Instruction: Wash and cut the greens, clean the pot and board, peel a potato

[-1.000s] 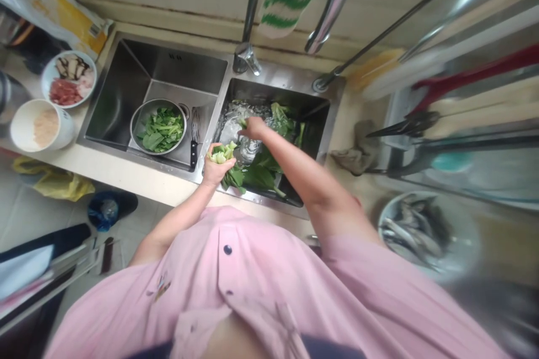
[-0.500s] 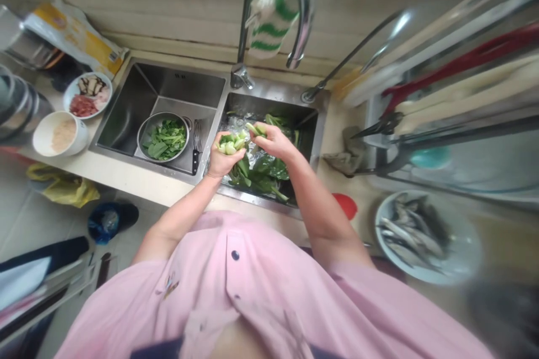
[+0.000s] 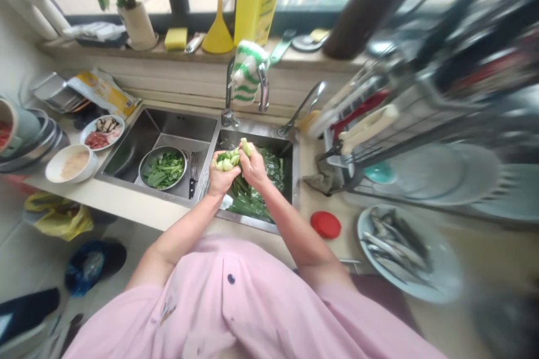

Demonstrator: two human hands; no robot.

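Observation:
Over the right sink basin (image 3: pixel 296 171), my left hand (image 3: pixel 222 176) is closed round a bunch of leafy greens (image 3: pixel 228 160), their pale cut stem ends pointing up. My right hand (image 3: pixel 254 167) is beside it, its fingers closed on a pale green stem (image 3: pixel 247 148) that stands up by the bunch. Below both hands, more dark green leaves (image 3: pixel 252 206) lie in water in the basin. To the left, a metal strainer bowl (image 3: pixel 145 164) of cut greens (image 3: pixel 166 170) sits in the other basin, next to a black-handled knife (image 3: pixel 192 186).
A faucet (image 3: pixel 264 90) draped with a green-striped cloth (image 3: pixel 246 76) rises behind the sink. Left are a white bowl (image 3: pixel 82 171) and a plate of meat (image 3: pixel 97 140). On the right are a red lid (image 3: pixel 325 225), a plate of fish (image 3: pixel 393 247) and a dish rack (image 3: pixel 366 123).
The view has tilted up, bringing the windowsill into sight. My right hand has come closer to my left, and its stem now stands upright beside the bunch.

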